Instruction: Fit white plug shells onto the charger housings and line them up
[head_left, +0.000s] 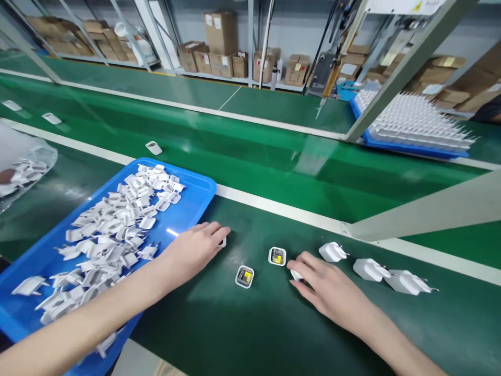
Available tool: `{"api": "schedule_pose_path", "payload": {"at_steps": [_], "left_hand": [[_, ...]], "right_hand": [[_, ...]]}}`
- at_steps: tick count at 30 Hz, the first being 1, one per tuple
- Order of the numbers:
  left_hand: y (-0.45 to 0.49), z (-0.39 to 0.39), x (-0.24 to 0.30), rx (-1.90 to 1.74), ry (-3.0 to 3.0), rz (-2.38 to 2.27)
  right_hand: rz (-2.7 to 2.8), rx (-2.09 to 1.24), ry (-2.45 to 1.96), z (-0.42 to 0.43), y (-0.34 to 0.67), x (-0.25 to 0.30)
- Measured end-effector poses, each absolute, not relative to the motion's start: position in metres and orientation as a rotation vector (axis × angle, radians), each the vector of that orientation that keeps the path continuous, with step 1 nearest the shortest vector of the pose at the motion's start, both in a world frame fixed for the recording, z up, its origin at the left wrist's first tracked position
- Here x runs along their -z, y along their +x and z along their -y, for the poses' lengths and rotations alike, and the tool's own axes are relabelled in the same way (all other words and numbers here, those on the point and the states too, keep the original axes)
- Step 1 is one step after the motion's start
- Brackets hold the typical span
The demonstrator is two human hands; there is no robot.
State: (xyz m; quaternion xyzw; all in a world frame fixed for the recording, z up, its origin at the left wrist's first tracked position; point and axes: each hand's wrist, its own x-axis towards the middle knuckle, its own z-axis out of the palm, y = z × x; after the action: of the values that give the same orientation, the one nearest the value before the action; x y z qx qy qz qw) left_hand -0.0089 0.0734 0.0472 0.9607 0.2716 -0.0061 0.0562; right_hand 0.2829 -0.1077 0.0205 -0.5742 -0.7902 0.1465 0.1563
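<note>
My left hand rests on the green bench beside the blue tray, its fingers closed over a small white part that shows at the fingertips. My right hand lies palm down, fingers curled on a small white piece. Between the hands stand two open charger bodies with yellow parts showing inside. To the right of my right hand lie three assembled white plug adapters.
The blue tray holds several loose white plug caps. A green conveyor belt runs behind the bench, carrying a white adapter. A far blue tray of upright white parts sits right. A plastic bag of parts lies left.
</note>
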Motion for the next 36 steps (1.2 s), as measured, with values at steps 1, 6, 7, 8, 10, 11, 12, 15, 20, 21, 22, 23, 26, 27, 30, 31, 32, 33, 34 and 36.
{"api": "schedule_pose_path", "payload": {"at_steps": [1,6,7,8,10,11,12,15,20,21,22,23,26,27,30,31,32,33,34,36], "left_hand": [[-0.003,-0.076,-0.045,0.05,2.941,-0.801],[0.046,-0.071,-0.05,-0.119,2.898,-0.48],[0.058,-0.068,-0.05,-0.082,2.853,-0.382],[0.07,-0.065,-0.049,-0.009,2.806,-0.302],[0.093,-0.06,-0.045,0.162,2.718,-0.258],[0.102,-0.058,-0.043,0.229,2.676,-0.287],[0.11,-0.056,-0.041,0.27,2.638,-0.331],[0.122,-0.052,-0.035,0.266,2.554,-0.447],[0.124,-0.046,-0.029,0.233,2.484,-0.546],[0.125,-0.045,-0.029,0.239,2.471,-0.558],[0.125,-0.045,-0.028,0.245,2.46,-0.566],[0.126,-0.045,-0.027,0.251,2.451,-0.568],[0.127,-0.047,-0.025,0.267,2.435,-0.556],[0.128,-0.048,-0.025,0.27,2.433,-0.552],[0.128,-0.049,-0.024,0.274,2.433,-0.549],[0.128,-0.049,-0.024,0.274,2.433,-0.549],[0.128,-0.049,-0.024,0.273,2.433,-0.548],[0.128,-0.049,-0.024,0.271,2.432,-0.548],[0.129,-0.049,-0.024,0.267,2.432,-0.549],[0.129,-0.049,-0.023,0.261,2.431,-0.549]], "right_hand": [[2.158,-0.484,-1.604,0.106,0.284,-0.022],[1.803,-0.607,-1.539,0.104,0.287,-0.029],[1.793,-0.604,-1.543,0.104,0.287,-0.03],[1.797,-0.593,-1.549,0.104,0.286,-0.03],[1.825,-0.54,-1.568,0.103,0.284,-0.029],[1.84,-0.509,-1.581,0.102,0.283,-0.029],[1.856,-0.484,-1.592,0.102,0.282,-0.028],[1.866,-0.416,-1.628,0.1,0.277,-0.024],[1.849,-0.369,-1.676,0.093,0.269,-0.021],[1.861,-0.367,-1.676,0.092,0.268,-0.021],[1.87,-0.354,-1.677,0.091,0.268,-0.022],[1.878,-0.326,-1.68,0.091,0.268,-0.023],[1.943,-0.256,-1.679,0.089,0.269,-0.025],[1.968,-0.259,-1.682,0.088,0.269,-0.026],[1.977,-0.296,-1.717,0.086,0.27,-0.028],[1.963,-0.298,-1.738,0.085,0.269,-0.029],[1.947,-0.295,-1.757,0.084,0.269,-0.03],[1.939,-0.29,-1.769,0.083,0.268,-0.031],[1.937,-0.285,-1.771,0.082,0.267,-0.032],[1.953,-0.293,-1.768,0.081,0.266,-0.033]]}}
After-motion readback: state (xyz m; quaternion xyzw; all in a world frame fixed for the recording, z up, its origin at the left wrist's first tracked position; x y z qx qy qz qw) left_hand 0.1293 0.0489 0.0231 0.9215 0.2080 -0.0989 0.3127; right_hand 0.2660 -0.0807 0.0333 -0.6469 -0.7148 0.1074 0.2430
